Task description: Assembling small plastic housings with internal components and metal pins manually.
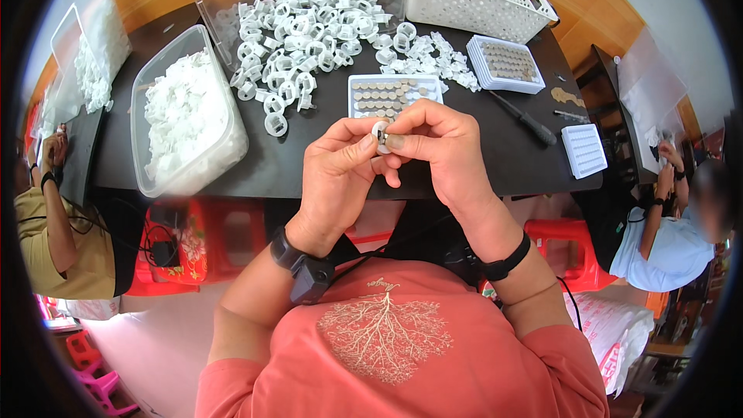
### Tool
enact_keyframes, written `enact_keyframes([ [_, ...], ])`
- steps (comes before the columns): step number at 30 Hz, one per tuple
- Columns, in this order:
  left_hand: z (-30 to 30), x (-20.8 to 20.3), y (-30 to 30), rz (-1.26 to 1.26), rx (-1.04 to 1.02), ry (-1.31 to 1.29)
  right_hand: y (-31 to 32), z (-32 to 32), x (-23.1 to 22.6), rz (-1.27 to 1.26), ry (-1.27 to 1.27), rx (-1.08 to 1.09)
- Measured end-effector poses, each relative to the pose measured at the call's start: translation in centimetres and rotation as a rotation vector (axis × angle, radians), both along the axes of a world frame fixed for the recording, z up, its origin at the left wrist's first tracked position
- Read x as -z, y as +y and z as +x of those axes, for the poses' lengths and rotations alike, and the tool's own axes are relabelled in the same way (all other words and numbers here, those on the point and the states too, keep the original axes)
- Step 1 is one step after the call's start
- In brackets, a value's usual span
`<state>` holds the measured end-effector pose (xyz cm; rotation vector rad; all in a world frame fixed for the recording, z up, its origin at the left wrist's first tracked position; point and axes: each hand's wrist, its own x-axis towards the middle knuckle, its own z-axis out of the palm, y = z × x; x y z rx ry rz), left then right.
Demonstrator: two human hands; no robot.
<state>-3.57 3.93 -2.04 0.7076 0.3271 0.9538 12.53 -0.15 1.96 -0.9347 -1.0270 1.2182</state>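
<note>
Ring: a small white ring [381, 137] is pinched between both hands, just in front of the tray [393, 96] of brown discs.
Left hand [337, 174]: fingers closed on the ring.
Right hand [441, 143]: fingers closed on the ring.
Counter [309, 155]: dark, with a heap of white rings [302, 31] behind the tray.
Room: red stools [193, 244] beneath the counter.

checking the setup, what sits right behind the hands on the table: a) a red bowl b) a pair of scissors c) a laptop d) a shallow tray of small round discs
d: a shallow tray with rows of small discs lies just beyond both hands.
</note>
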Motion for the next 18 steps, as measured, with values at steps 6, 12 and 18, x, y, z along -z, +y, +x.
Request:
enact_keyframes([
  [6,0.1,-0.2,-0.1,0.01,0.012,-0.022,0.3,0.2,-0.2,-0.09,0.065,0.038],
  [12,0.1,-0.3,-0.1,0.046,0.002,0.025,1.1,0.7,0.0,-0.184,0.027,-0.039],
  [18,0.2,-0.2,0.0,0.056,0.008,0.027,1.1,0.8,-0.3,-0.175,0.031,-0.029],
])
